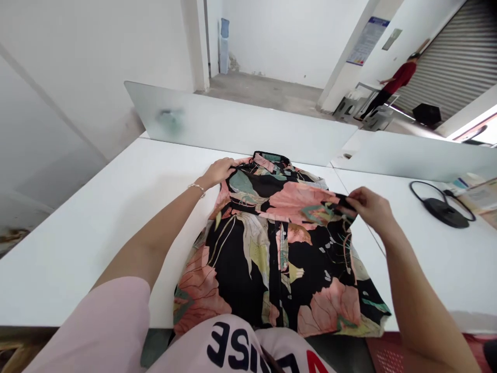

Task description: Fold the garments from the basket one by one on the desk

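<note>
A short-sleeved or long-sleeved cannot be settled, but a black button-front shirt (pixel 272 259) with a pink and green leaf print lies flat on the white table (pixel 77 259), its collar at the far end. One sleeve (pixel 295 204) lies folded across the chest. My right hand (pixel 368 207) pinches the end of that sleeve at the shirt's right side. My left hand (pixel 217 173), with a thin bracelet on its wrist, grips the shirt's far left shoulder edge.
A frosted glass divider (pixel 233 122) stands along the table's far edge. To the right lie a round black base with a cable (pixel 442 212) and papers (pixel 477 199). Beyond the divider, a person in a red top (pixel 402 77) stands near stools and a roller shutter.
</note>
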A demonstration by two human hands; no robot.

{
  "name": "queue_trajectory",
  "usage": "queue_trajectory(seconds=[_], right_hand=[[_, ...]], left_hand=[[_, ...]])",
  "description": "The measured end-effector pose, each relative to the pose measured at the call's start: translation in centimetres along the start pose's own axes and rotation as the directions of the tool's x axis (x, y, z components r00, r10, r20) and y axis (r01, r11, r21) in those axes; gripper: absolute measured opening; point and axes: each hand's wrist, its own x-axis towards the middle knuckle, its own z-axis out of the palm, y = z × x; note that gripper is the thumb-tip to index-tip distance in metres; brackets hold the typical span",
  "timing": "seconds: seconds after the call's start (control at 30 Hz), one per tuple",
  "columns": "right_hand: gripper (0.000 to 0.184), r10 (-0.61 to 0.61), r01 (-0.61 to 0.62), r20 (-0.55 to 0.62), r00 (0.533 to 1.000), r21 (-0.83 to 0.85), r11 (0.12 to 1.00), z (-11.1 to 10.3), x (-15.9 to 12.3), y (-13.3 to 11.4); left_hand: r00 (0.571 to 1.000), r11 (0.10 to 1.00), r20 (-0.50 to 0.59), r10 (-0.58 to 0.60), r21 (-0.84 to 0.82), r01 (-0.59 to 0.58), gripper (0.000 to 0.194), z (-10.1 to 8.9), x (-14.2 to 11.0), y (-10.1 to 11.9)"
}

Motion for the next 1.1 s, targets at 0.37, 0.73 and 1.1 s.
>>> queue_trajectory(seconds=[0.37, 0.73, 1.1], right_hand=[[0.009, 0.097, -0.072, 0.094, 0.991, -0.235, 0.969, 7.9, 11.8, 2.6], [0.039, 0.008, 0.036, 0.147, 0.989, -0.294, 0.955, 14.3, 13.4, 1.3], [0.049, -0.049, 0.07, 0.083, 0.995, -0.277, 0.958, 18.6, 12.0, -0.1]], left_hand=[[0.999, 0.998, 0.013, -0.053, -0.021, 0.053, 0.056, 3.3, 1.9, 0.5], [0.998, 0.995, -0.062, -0.013, 0.102, 0.019, 0.048, 3.3, -3.4, 4.7], [0.967, 0.965, 0.25, -0.048, 0.263, -0.02, 0.061, 4.0, -11.7, 1.1]])
